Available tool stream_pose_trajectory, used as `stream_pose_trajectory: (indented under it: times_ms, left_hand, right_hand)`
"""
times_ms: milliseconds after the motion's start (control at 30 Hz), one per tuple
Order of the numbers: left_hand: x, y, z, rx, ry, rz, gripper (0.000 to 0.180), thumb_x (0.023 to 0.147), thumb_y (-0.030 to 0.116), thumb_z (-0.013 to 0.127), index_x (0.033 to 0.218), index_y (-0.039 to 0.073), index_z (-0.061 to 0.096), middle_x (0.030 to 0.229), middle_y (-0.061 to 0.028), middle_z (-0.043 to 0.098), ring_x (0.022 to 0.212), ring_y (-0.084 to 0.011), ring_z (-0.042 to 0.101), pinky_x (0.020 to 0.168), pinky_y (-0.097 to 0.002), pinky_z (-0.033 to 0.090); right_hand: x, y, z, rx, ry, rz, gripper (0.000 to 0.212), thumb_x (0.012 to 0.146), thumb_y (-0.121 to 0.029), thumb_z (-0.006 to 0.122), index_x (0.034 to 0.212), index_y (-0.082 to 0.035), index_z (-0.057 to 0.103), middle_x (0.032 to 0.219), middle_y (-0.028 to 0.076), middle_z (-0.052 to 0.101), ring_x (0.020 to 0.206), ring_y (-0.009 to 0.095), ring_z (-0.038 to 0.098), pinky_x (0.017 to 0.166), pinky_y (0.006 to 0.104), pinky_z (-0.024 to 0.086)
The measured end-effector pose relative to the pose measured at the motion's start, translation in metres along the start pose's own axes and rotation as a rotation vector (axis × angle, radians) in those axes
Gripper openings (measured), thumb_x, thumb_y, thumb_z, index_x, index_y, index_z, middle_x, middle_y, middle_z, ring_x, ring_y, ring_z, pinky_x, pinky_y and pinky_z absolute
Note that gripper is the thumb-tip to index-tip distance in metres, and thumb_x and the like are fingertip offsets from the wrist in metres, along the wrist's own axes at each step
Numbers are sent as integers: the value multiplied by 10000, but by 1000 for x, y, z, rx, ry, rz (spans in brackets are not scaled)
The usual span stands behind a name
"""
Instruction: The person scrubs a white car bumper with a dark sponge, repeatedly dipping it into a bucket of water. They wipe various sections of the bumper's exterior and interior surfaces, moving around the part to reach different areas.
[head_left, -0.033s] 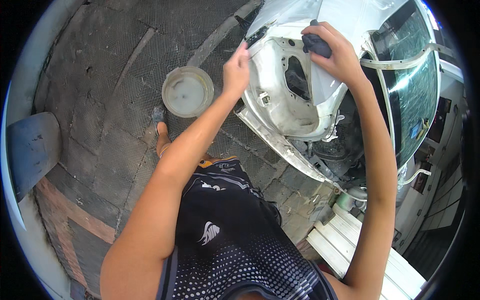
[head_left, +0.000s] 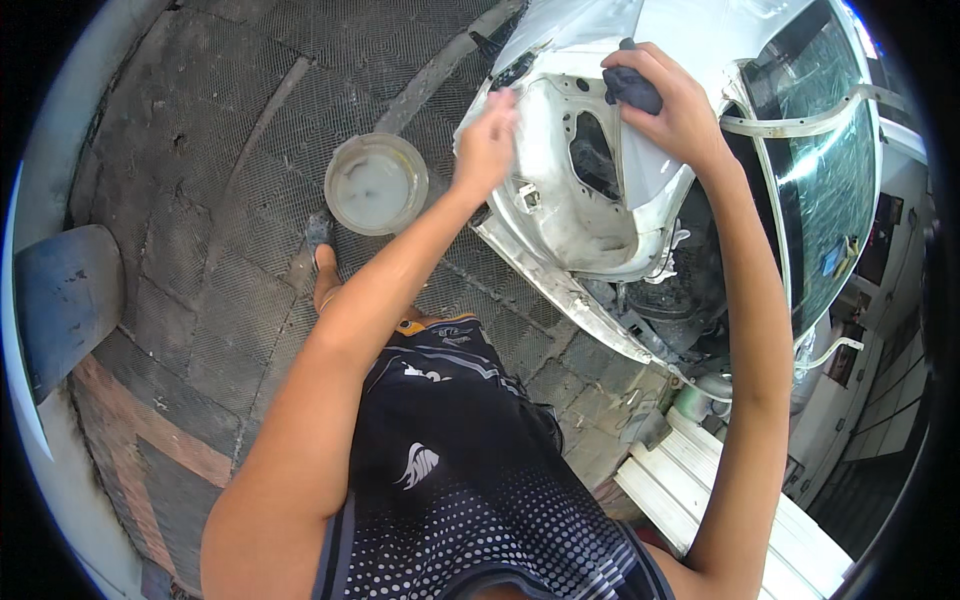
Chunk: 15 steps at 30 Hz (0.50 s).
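My right hand [head_left: 678, 112] is wrapped round a crumpled dark grey rag [head_left: 634, 92], held against the white and grey body panel of a partly stripped car [head_left: 650, 175]. Farther left, my left hand [head_left: 486, 150] is over the edge of the bare metal lamp recess [head_left: 535, 140]. Its fingers are smeared by motion, so I cannot see whether they hold anything. An oval opening [head_left: 594, 155] in the panel lies between my hands.
A round bucket of cloudy water [head_left: 376, 185] stands on the dark textured floor, near my foot [head_left: 325, 258]. A loose curved strip [head_left: 565, 290] juts from the car towards me. White slatted boards [head_left: 690, 470] are at lower right, a blue container [head_left: 68, 300] at far left.
My left hand has shifted a little to the right, over the edge of the lamp recess. My right hand and the rag stay in place.
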<state>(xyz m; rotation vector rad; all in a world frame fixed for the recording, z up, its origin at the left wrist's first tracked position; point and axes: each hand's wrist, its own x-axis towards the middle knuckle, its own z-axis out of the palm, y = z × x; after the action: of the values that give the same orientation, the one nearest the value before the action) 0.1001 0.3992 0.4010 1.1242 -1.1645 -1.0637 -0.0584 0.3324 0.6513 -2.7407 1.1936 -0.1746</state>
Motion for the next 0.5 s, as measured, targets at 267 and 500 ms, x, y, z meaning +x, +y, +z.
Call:
stream_pose_trajectory:
  times_ms: [267, 500]
  left_hand:
    - [31, -68, -43, 825, -849, 1117, 673, 925, 109, 538, 1589, 127, 425, 1691, -21, 367, 1577, -181, 297, 1313, -489, 183]
    - [-36, -66, -21, 725, -499, 542, 548, 1070, 217, 489, 1598, 95, 406, 1694, -25, 353, 1578, -208, 288, 1311, -490, 161]
  right_hand:
    - [5, -5, 4, -23, 20, 16, 479, 778, -83, 722, 1248, -132, 639, 1157, 94, 652, 1082, 345, 657, 947, 407, 528]
    - [-2, 0, 4, -73, 27, 45, 455, 779, -133, 741, 1224, -145, 649, 1177, 81, 666, 1077, 337, 674, 933, 427, 541]
